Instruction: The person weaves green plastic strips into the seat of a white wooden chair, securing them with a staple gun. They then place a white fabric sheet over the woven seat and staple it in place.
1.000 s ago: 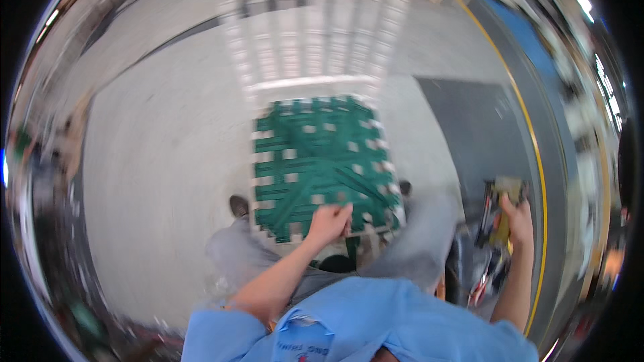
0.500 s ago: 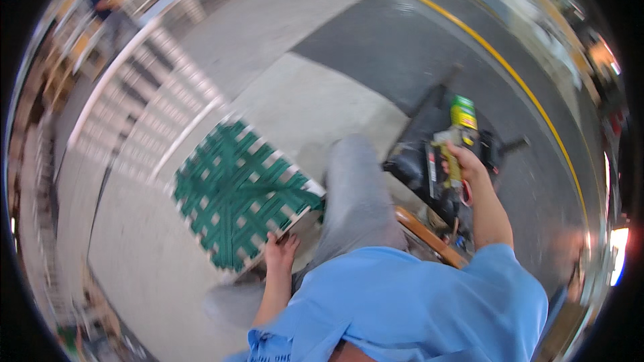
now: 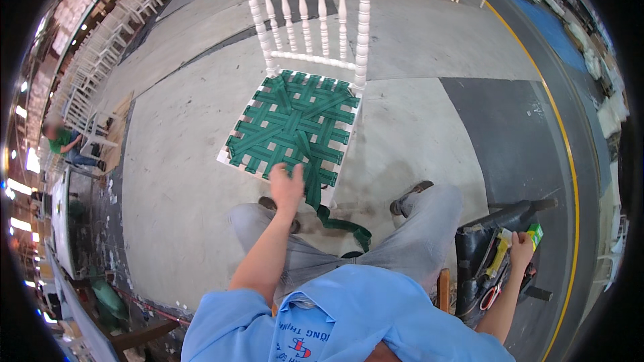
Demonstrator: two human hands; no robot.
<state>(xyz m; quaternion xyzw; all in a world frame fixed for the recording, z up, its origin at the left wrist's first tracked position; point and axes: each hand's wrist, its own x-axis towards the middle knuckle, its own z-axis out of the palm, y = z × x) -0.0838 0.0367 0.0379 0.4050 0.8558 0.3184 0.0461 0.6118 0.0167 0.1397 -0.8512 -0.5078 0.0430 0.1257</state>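
Observation:
In front of me stands a white chair (image 3: pixel 362 30) with a spindle back. Green webbing (image 3: pixel 295 121) is woven across its seat, and a loose green strap (image 3: pixel 342 223) hangs from the front edge toward my lap. My left hand (image 3: pixel 286 189) is at the seat's front edge, fingers apart and holding nothing visible. My right hand (image 3: pixel 521 252) is over a black padded stool (image 3: pixel 473 245) at my right, its fingers curled together; what they hold, if anything, is hidden. Beside it lie a yellow-handled tool (image 3: pixel 497 259), red-handled scissors (image 3: pixel 490 297) and a green-and-yellow box (image 3: pixel 535 233).
My knees spread either side of the strap. A wooden bar (image 3: pixel 443 289) is beside my right thigh. A person in green (image 3: pixel 67 142) sits far left near rows of white chairs (image 3: pixel 111 30). A yellow floor line (image 3: pixel 569 154) curves along the right.
My view has swung, bringing the chair to the middle and showing the loose strap. My right hand has left the yellow-handled tool's grip; my left hand has stayed near the seat edge.

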